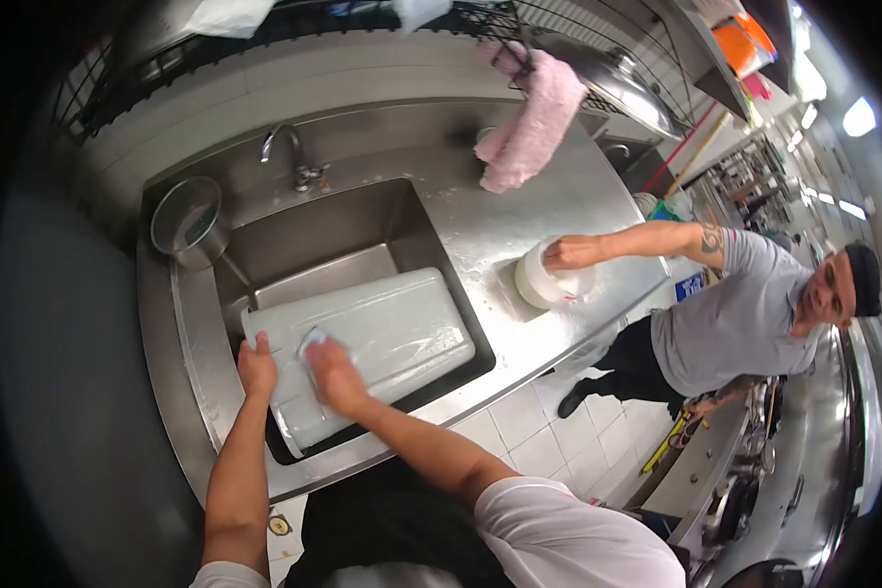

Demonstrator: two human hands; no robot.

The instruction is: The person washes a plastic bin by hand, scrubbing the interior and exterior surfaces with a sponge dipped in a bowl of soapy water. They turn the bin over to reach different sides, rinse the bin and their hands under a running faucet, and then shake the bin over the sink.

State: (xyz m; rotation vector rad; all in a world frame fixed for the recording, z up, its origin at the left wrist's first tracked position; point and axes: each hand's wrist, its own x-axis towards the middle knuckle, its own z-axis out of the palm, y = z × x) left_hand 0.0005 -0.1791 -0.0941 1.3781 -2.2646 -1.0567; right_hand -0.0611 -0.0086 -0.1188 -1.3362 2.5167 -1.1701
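Note:
A large whitish plastic container lies in the steel sink, its long side wall facing up, wet and shiny. My left hand grips the container's rim at its left end. Pressed against the upper wall, my right hand is closed on a small pale cloth or sponge, partly hidden by the blurred fingers. Behind the sink stands a curved faucet. A round strainer with a long handle rests at the sink's back left corner.
On the right, a co-worker reaches a hand into a white tub on the steel counter. A pink towel hangs from the wire rack above. Tiled floor lies beyond the counter edge.

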